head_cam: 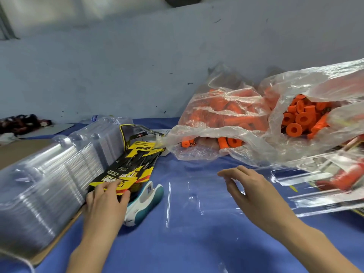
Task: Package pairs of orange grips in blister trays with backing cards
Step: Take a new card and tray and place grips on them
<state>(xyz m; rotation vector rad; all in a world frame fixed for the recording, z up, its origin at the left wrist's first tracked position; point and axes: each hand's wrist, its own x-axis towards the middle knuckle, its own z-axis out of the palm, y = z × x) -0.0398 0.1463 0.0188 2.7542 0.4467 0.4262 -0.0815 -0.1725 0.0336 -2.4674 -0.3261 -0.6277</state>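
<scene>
Left hand (104, 203) has its fingers (110, 187) curled onto the near end of the fanned stack of black-and-yellow printed backing cards (130, 164), pinching what looks like the top one. Right hand (254, 192) hovers over the clear empty blister tray (197, 203) on the blue cloth-covered desk (177, 249), fingers apart and loosely bent, holding nothing; can't tell if the fingertips touch the plastic, it's nearly invisible against the cloth.

Orange foam-like cylindrical grips (297, 117) sit in two crumpled clear plastic bags (226, 115) at the back right, a few near the bag mouth. None in the tray yet.

Risks as I see them:
- Cards are splayed and leaning on the tall stack of nested clear trays (49, 174). A pull on one likely drags two, or slides the fan onto the white-and-teal handheld tool (143, 201) lying just beside it.
- Tray is light and unheld. Any brush from the right wrist skates it across the cloth.
- Reaching into the bag mouth could roll loose grips out onto the desk.
- Finished packs (334, 184) at right are piled at a slant near the edge; may slip.
</scene>
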